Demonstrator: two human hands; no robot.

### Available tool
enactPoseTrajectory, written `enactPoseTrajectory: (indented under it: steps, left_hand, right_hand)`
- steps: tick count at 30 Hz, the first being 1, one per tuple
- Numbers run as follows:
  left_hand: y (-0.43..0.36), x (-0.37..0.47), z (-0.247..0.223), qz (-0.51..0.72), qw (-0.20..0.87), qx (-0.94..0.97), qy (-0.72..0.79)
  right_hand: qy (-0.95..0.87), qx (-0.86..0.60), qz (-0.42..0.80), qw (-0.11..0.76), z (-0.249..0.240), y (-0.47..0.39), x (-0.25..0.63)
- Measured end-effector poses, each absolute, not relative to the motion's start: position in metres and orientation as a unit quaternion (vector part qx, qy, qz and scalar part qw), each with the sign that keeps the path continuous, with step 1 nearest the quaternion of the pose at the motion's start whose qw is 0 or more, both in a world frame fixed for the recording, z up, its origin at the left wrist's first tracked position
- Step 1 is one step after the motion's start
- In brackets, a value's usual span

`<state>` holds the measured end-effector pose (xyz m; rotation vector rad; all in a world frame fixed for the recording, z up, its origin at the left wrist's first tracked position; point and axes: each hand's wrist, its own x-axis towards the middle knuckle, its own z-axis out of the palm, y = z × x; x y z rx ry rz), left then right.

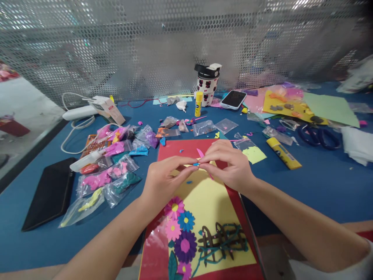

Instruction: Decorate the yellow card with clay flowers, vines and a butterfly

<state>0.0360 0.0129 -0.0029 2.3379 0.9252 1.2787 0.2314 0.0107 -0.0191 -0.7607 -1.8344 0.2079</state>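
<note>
My left hand point(164, 177) and my right hand point(231, 165) meet fingertip to fingertip above the picture, both pinching a small piece of blue modelling clay point(196, 164). Fingers partly cover that piece. Below them lies a yellow sheet point(204, 202) on a red folder or board point(155, 243). Clay flowers in pink, blue and purple, such as the purple flower point(192, 252), run down the sheet's left side. A brown clay fence point(214, 245) with green vines stands at its lower right. Just behind my fingers a thin pink tool point(200, 153) shows in part.
Bagged coloured clay point(96, 179) and a black tablet point(51, 194) lie to the left. At the back stand a patterned cup point(206, 87) and a glue stick point(198, 104), beside a phone point(233, 99). On the right are a yellow box point(283, 153), dark-handled scissors point(317, 137) and coloured paper.
</note>
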Motion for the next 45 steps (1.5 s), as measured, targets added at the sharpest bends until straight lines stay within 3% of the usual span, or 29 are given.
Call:
enactPoseTrajectory:
  steps: [45]
  left_hand:
    - [0.0110,0.0363,0.0036,0.457,0.190,0.818,0.293]
  right_hand:
    - [-0.769,-0.322,0.115,0.540,-0.0169,0.0072,0.2303]
